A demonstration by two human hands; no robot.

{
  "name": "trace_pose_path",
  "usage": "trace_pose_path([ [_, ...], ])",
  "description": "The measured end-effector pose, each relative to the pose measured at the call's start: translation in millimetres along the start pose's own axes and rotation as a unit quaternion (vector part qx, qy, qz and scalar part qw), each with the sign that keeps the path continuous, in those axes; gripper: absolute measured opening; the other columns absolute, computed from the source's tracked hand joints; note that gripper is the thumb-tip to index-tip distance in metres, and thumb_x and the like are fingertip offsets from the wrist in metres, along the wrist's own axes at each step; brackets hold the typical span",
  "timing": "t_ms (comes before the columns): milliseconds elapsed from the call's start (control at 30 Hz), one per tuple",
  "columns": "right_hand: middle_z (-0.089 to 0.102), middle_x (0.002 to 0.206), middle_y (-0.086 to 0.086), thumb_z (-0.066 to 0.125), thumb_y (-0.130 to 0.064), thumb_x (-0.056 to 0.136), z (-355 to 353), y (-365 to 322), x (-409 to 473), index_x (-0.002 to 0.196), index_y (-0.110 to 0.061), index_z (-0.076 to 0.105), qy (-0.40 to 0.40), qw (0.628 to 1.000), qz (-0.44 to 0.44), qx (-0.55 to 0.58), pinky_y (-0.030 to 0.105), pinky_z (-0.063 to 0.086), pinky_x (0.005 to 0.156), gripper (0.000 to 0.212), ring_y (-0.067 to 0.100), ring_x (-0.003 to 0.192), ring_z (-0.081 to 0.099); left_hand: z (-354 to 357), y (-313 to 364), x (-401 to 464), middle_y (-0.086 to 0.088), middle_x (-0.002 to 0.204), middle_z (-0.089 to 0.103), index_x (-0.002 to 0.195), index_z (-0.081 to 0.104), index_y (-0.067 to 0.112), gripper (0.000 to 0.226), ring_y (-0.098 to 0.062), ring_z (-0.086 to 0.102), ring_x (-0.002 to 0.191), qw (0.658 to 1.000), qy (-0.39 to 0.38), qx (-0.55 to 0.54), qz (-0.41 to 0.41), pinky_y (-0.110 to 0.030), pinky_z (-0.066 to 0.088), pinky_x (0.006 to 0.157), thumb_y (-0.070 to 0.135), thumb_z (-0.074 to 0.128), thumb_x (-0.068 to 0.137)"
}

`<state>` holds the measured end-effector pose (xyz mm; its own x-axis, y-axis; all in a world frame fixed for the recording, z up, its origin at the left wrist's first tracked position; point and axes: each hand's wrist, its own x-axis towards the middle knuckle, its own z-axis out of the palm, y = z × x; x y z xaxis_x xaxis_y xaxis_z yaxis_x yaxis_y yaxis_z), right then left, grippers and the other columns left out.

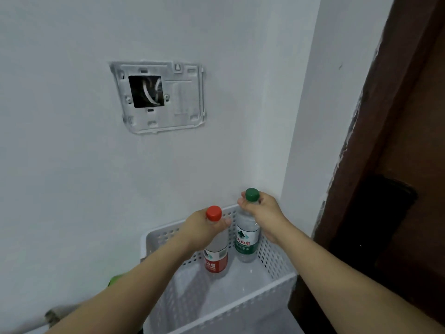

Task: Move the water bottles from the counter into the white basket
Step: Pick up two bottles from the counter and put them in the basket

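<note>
Basket floor (231, 292): bare toward the near wall (both bottles stand at the far side).
Behind: white wall (72, 177).
Right: brown door frame (375, 141).

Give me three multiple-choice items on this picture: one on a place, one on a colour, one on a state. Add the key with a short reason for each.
1. Where are the lower ends of both bottles?
A. inside the white basket
B. on a shelf
C. on the floor

2. What colour is the cap of the bottle in the right hand?
A. blue
B. green
C. yellow

3. What is the left hand doing?
A. hanging idle
B. pressing the wall
C. gripping the red-capped bottle by its neck

Key:
A, both stand within the white basket walls.
B, the right hand holds the green-capped bottle.
C, the left hand curls round the red-capped bottle.
</note>
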<state>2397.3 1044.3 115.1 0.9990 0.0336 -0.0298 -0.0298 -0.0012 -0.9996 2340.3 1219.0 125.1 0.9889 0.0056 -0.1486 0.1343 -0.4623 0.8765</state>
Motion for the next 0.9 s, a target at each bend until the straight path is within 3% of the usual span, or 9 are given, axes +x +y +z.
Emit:
trace_pose_path([
  [67, 0.070, 0.106, 0.000, 0.076, -0.020, 0.084, 1, 7, 4, 0.107, -0.022, 0.067, -0.003, 1.000, -0.005, -0.012, 0.035, 0.053, 0.088, 0.025, 0.017, 0.098, 0.066, 4, -4, 4, 0.006, 0.089, 0.070, 0.092, 0.066, 0.023, 0.023, -0.010, 0.063, 0.079, 1.000, 0.009, 0.010, 0.004, -0.029, 0.049, 0.066, 0.045, 0.071, 0.089],
  [233, 0.073, 0.082, -0.015, 0.078, -0.016, 0.082, 0, 26, 5, 0.085, -0.030, 0.068, -0.003, 0.999, -0.020, -0.038, 0.018, 0.052, 0.064, 0.017, 0.001, 0.078, 0.068, 12, -8, 5, 0.005, 0.081, 0.072, 0.089, 0.069, 0.021, 0.022, -0.012, 0.065, 0.075, 0.999, 0.034, 0.008, 0.006, -0.032, 0.053, 0.066, 0.039, 0.078, 0.082],
  [400, 0.073, 0.081, -0.011, 0.078, -0.024, 0.081, 0, 29, 4, 0.082, -0.028, 0.069, 0.023, 0.995, -0.049, -0.083, 0.029, 0.056, 0.071, 0.011, 0.010, 0.081, 0.070, 20, -20, 0, 0.003, 0.100, 0.070, 0.106, 0.059, 0.026, 0.045, -0.019, 0.067, 0.093, 0.998, 0.036, 0.043, -0.036, -0.040, 0.057, 0.083, 0.020, 0.085, 0.070],
  [533, 0.066, 0.084, -0.012, 0.074, -0.023, 0.083, -2, 21, 5, 0.085, -0.029, 0.062, 0.016, 0.977, -0.098, -0.190, 0.018, 0.044, 0.063, 0.013, -0.001, 0.078, 0.061, 33, -28, 2, 0.006, 0.091, 0.067, 0.090, 0.056, 0.030, 0.036, -0.021, 0.066, 0.092, 0.997, 0.031, 0.065, -0.025, -0.033, 0.052, 0.072, 0.017, 0.084, 0.070],
  [600, 0.061, 0.084, -0.013, 0.072, -0.019, 0.083, -7, 14, 7, 0.088, -0.030, 0.059, 0.010, 0.965, -0.125, -0.232, 0.011, 0.038, 0.061, 0.018, -0.003, 0.076, 0.056, 37, -29, 5, 0.003, 0.093, 0.068, 0.095, 0.058, 0.026, 0.036, -0.021, 0.066, 0.093, 0.997, 0.047, 0.062, -0.029, -0.033, 0.051, 0.075, 0.017, 0.083, 0.070],
  [733, 0.058, 0.078, -0.010, 0.076, -0.022, 0.082, -12, 9, 9, 0.085, -0.025, 0.060, -0.022, 0.950, -0.145, -0.275, 0.017, 0.038, 0.062, 0.016, 0.001, 0.070, 0.052, 44, -32, 8, 0.003, 0.092, 0.071, 0.095, 0.062, 0.026, 0.031, -0.019, 0.067, 0.090, 0.997, 0.064, 0.043, -0.022, -0.040, 0.056, 0.083, 0.016, 0.079, 0.071],
  [900, 0.058, 0.083, -0.009, 0.076, -0.023, 0.082, -12, 10, 9, 0.091, -0.025, 0.060, -0.009, 0.953, -0.146, -0.267, 0.020, 0.039, 0.064, 0.018, 0.002, 0.073, 0.051, 51, -29, 15, 0.001, 0.093, 0.069, 0.100, 0.060, 0.022, 0.032, -0.019, 0.066, 0.089, 0.996, 0.070, 0.050, -0.025, -0.033, 0.053, 0.074, 0.019, 0.078, 0.072],
])
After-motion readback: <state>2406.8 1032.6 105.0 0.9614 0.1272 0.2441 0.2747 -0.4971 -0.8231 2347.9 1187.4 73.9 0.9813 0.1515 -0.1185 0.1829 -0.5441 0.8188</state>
